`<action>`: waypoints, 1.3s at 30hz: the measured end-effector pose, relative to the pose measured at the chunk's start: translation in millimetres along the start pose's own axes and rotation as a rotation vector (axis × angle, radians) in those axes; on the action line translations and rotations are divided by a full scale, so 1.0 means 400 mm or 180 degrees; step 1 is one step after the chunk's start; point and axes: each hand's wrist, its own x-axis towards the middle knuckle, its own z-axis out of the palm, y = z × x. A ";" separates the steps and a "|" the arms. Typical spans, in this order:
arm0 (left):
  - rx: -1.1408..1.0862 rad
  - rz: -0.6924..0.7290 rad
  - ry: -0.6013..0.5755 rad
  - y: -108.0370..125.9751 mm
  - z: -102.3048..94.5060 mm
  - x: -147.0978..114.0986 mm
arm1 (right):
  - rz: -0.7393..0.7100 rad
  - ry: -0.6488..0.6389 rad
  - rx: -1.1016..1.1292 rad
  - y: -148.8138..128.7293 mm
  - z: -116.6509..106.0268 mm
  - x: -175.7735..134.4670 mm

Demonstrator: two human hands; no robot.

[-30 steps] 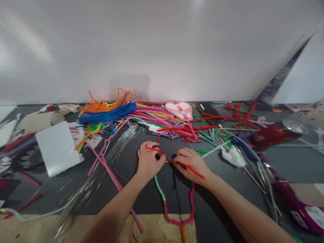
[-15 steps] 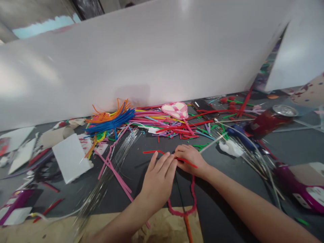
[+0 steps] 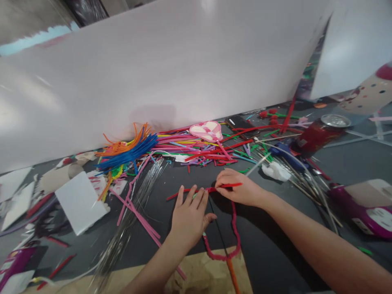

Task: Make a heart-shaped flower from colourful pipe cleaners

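Note:
A red pipe cleaner (image 3: 173,196) lies crosswise on the dark table under both hands. My left hand (image 3: 190,214) rests flat over its middle, fingers spread and thumb out to the side. With a pinch, my right hand (image 3: 234,186) grips the pipe cleaner farther right, its end sticking out past the fingers. Below the hands curves a fuzzy crimson loop (image 3: 235,232); its upper part is hidden by the hands. A thin dark wire (image 3: 219,228) runs down through the loop to an orange-wrapped stem (image 3: 232,274).
Behind lie an orange and blue pipe cleaner bundle (image 3: 128,151), pink and red ones, and a pink heart-shaped piece (image 3: 206,131). Silvery wires (image 3: 141,192) lie left. At right are a blue glue gun (image 3: 286,154), a red can (image 3: 320,134) and a purple device (image 3: 364,210).
My hands have moved apart: my right hand slid right along the red pipe cleaner, and my left thumb spread outward. The pipe cleaner now lies straighter. The camera view shifted slightly.

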 end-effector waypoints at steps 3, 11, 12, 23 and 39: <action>-0.0031 -0.0004 -0.0035 0.000 0.002 0.000 | -0.0039 -0.0269 -0.0124 -0.005 -0.036 -0.009; 0.0112 -0.0107 -0.0039 0.013 -0.010 0.009 | 0.0266 -0.0602 -0.0476 -0.024 -0.154 -0.043; 0.0131 -0.0114 -0.0035 0.014 -0.011 0.011 | 0.0360 -0.0371 -0.0531 -0.029 -0.163 -0.048; 0.0127 -0.0166 -0.0119 0.021 -0.020 0.017 | 0.0202 -0.0516 -0.1919 -0.048 -0.027 -0.062; 0.0373 -0.0375 -0.0539 0.064 -0.037 0.057 | 0.0064 -0.0770 -0.2158 -0.070 -0.029 -0.087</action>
